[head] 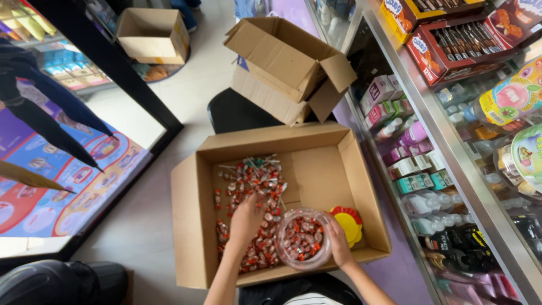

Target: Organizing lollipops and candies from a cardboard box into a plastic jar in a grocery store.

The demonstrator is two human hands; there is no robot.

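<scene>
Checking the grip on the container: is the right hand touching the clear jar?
Touching. The head view shows the right hand wrapped against the clear jar side.

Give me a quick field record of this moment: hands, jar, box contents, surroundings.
left hand: reaching into loose wrapped lollipops
right hand: gripping clear plastic jar at its side
jar: open, partly filled with lollipops
large cardboard box: open, lollipops on its left side
yellow-and-red lid: in box, right of jar
smaller cardboard box: open, behind
shelves: right, stocked with bottles and cartons

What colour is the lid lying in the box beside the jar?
The lid is yellow with a red edge, seen in the head view.
</scene>
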